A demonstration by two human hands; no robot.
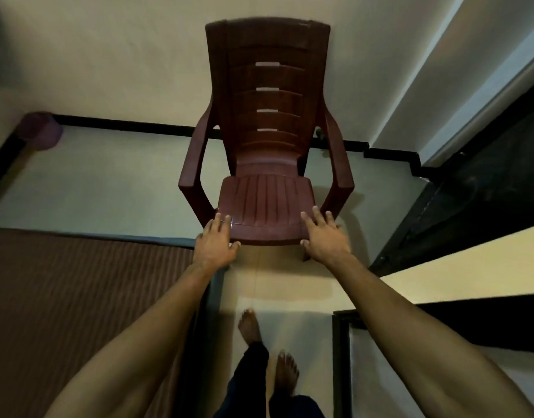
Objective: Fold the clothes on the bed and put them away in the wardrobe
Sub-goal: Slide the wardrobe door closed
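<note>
While both hands reach forward with fingers spread and nothing grasped, the left hand [215, 247] and right hand [323, 236] rest at the front corners of one brown plastic chair [267, 146], probably to shift it aside. One striped bed [87, 297] lies left; no clothes or wardrobe show. Two bare feet stand below.

Bare forearms, no sleeves; dark trousers [250, 375]; bare feet [286, 372]

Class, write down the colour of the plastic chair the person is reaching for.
The chair is dark reddish-brown, clearest in the head view.
</note>
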